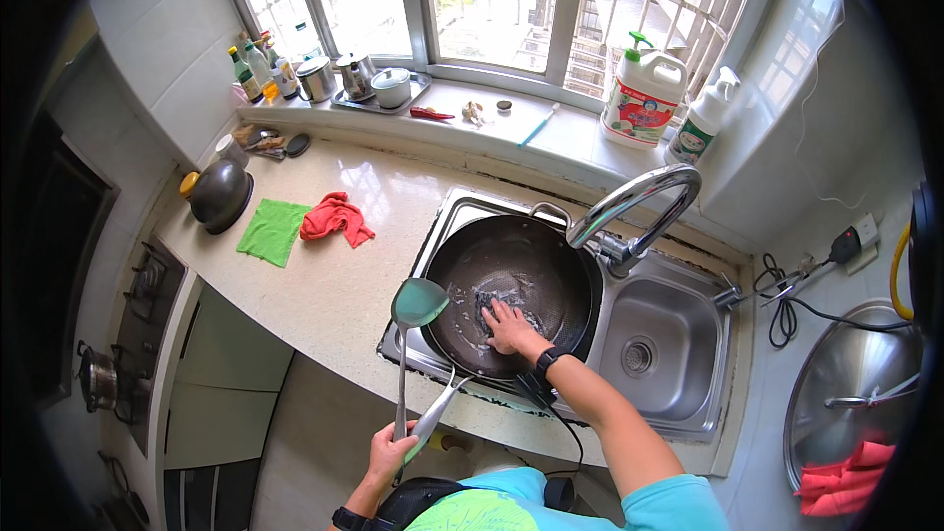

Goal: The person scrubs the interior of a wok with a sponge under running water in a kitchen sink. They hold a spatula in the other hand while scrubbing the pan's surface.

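Observation:
A large dark wok (546,258) rests over the left basin of the steel sink, with soapy suds and a little water inside. My right hand (509,328) presses flat on a dark scouring cloth (490,302) at the wok's bottom, fingers spread. Below the wok, my left hand (393,450) grips the metal handle of a wok spatula (419,302), its greenish-looking blade raised beside the wok's left rim. The wok's long handle (435,413) also lies at my left hand; whether the fingers wrap it too is hard to tell.
A chrome faucet (641,199) arches over the wok's right rim, beside the right basin (671,339). Green (273,231) and red (335,220) cloths lie on the counter, near a dark upturned bowl (221,195). Bottles and pots line the sill; a large lid (848,383) hangs right.

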A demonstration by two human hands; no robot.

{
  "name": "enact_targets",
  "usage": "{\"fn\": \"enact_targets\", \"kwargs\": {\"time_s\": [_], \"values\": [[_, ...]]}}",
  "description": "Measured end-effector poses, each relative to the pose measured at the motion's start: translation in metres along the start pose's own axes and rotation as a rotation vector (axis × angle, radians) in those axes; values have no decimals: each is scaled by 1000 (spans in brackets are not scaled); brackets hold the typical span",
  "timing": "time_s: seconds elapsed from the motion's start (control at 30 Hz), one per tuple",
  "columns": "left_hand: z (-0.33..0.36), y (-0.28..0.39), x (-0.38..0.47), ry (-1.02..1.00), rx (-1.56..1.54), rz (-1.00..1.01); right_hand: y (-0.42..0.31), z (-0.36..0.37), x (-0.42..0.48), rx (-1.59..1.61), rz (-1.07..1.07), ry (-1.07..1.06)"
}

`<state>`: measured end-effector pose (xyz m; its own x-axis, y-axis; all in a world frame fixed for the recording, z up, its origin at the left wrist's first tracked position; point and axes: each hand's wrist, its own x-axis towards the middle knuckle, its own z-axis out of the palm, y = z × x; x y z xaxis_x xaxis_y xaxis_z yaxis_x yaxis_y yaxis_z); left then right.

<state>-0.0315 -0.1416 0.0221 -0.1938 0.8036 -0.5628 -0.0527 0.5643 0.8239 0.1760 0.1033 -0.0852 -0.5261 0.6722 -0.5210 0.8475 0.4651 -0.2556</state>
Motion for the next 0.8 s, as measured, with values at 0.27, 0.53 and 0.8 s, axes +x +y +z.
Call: {"fn": "enact_targets", "kwargs": {"time_s": [0.27, 0.53, 0.8], "values": [[1, 1, -1, 6, -3, -1, 31, -29, 29, -100, 23, 378], [0, -3, 0, 0, -23, 8, 83, -72, -12, -595, 31, 572], [1, -3, 1, 2, -49, 12, 82, -60, -71, -713, 257, 77]]}}
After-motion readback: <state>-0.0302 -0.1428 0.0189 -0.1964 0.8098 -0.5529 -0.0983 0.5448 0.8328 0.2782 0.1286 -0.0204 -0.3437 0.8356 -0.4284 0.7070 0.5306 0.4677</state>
